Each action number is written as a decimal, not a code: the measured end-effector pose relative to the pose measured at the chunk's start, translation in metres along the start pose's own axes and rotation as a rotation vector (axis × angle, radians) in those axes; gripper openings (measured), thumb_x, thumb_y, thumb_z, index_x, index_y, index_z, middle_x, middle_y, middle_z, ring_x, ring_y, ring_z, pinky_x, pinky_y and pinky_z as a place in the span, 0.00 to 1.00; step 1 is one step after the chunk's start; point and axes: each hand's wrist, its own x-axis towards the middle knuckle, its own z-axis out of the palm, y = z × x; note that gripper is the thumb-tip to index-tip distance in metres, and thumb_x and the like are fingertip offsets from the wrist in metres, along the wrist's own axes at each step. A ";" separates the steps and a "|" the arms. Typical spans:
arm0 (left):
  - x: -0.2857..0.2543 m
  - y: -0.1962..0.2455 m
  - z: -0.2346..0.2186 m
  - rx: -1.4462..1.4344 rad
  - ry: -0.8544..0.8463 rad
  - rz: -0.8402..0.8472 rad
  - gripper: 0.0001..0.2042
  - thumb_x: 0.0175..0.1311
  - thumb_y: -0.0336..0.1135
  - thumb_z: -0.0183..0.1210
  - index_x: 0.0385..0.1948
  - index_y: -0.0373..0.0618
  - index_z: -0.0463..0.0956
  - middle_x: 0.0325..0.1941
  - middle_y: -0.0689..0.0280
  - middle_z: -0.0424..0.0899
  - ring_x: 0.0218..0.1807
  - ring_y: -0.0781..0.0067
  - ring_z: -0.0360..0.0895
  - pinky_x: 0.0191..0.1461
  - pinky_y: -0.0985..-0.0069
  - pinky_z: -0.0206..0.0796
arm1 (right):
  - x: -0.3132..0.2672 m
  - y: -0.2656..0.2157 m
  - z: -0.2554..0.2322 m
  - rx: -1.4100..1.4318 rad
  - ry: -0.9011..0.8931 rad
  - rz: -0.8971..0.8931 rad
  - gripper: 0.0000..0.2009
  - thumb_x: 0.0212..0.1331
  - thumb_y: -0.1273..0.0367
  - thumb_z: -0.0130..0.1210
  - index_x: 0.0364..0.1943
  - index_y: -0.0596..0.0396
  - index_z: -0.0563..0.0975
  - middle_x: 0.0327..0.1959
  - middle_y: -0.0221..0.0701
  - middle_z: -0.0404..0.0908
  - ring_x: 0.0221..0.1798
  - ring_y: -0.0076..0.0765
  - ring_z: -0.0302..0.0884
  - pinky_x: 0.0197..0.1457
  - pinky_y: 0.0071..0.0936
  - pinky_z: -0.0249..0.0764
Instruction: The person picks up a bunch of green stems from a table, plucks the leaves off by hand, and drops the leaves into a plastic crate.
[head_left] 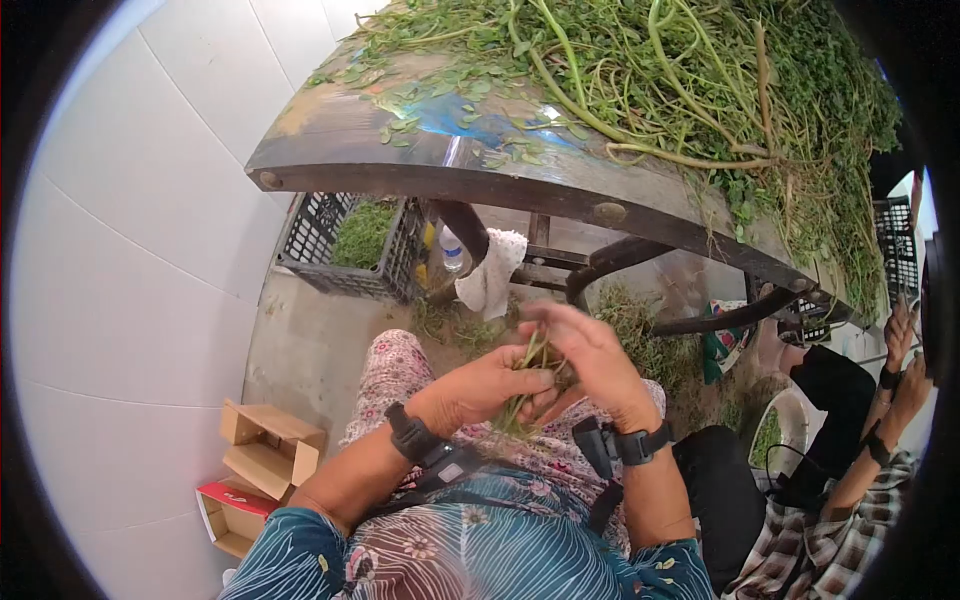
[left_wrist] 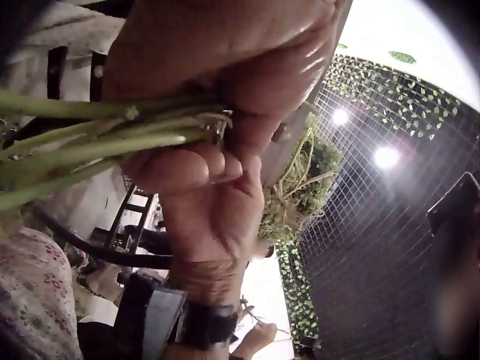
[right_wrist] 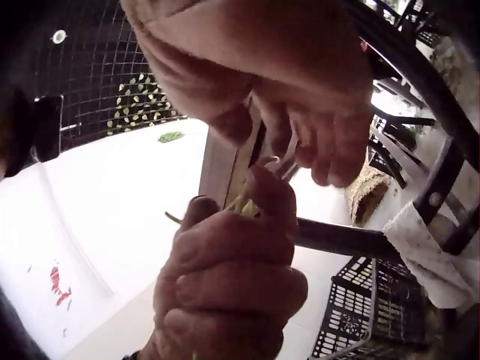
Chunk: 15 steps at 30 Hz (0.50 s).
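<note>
Nearest, a person in a teal patterned top point(head_left: 480, 565) and floral trousers point(head_left: 385, 375) sits with both hands raised over the lap. The left hand point(head_left: 480, 388) grips a bunch of green stems point(left_wrist: 82, 154), thumb laid across them and fingers curled round underneath. Close on its right, just above the bunch, the right hand point(head_left: 597, 362) reaches over the upper ends of the stems, slightly blurred; its fingers are loosely extended, with the thumb held apart from them, and whether a fingertip touches a stem cannot be told. Black devices are strapped to both wrists.

To the near left, open cardboard boxes point(head_left: 270, 455) lie on the floor by the wall, a red-and-white box point(head_left: 235, 498) among them. On the near right sits a second person in a checked shirt point(head_left: 810, 550), beside a white bucket point(head_left: 799, 420) with greens inside.

Farther off, loose plant scraps point(head_left: 635, 320) are strewn on the floor below the table. A white cloth point(head_left: 490, 275) hangs from its dark frame, with a plastic bottle point(head_left: 451, 250) behind it on the left; left again stands a black lattice crate point(head_left: 310, 240) partly filled with greens. Above these stretches the table point(head_left: 400, 180), its far and right portions heaped with leafy greens point(head_left: 720, 90), and stray leaves scattered towards its left. Along the left rises a pale panelled wall point(head_left: 140, 250).
</note>
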 end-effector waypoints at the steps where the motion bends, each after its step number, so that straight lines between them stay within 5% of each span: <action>1: -0.001 0.005 0.003 -0.053 0.031 0.008 0.07 0.59 0.32 0.51 0.37 0.43 0.69 0.22 0.69 0.71 0.21 0.79 0.68 0.24 0.79 0.60 | -0.001 -0.002 -0.004 0.022 0.108 0.027 0.14 0.58 0.67 0.44 0.45 0.61 0.72 0.45 0.34 0.74 0.47 0.29 0.70 0.50 0.24 0.66; 3: -0.002 0.013 0.008 -0.168 0.103 0.029 0.06 0.57 0.32 0.53 0.32 0.42 0.68 0.22 0.69 0.71 0.20 0.80 0.68 0.22 0.82 0.61 | -0.004 -0.007 -0.002 0.081 0.348 0.038 0.12 0.53 0.71 0.49 0.42 0.61 0.73 0.41 0.34 0.76 0.45 0.30 0.72 0.48 0.25 0.67; 10: 0.009 0.007 0.013 0.068 0.185 0.067 0.12 0.55 0.28 0.54 0.41 0.42 0.67 0.25 0.71 0.71 0.21 0.82 0.69 0.21 0.84 0.61 | -0.017 -0.021 0.011 -0.451 0.160 -0.360 0.07 0.45 0.73 0.54 0.31 0.59 0.76 0.38 0.37 0.74 0.43 0.44 0.71 0.49 0.32 0.66; 14: 0.006 0.010 0.018 0.133 0.218 0.049 0.13 0.54 0.29 0.54 0.42 0.41 0.67 0.27 0.72 0.71 0.22 0.83 0.67 0.22 0.84 0.59 | -0.013 -0.010 0.008 -0.396 0.154 -0.364 0.07 0.45 0.74 0.53 0.30 0.61 0.75 0.33 0.36 0.76 0.41 0.41 0.72 0.46 0.31 0.66; 15: 0.005 0.013 0.023 0.145 0.252 0.041 0.13 0.53 0.28 0.53 0.42 0.40 0.66 0.25 0.71 0.71 0.21 0.83 0.67 0.21 0.84 0.58 | -0.014 -0.010 0.008 -0.248 0.218 -0.226 0.07 0.46 0.74 0.53 0.31 0.61 0.75 0.33 0.35 0.76 0.40 0.39 0.72 0.45 0.30 0.67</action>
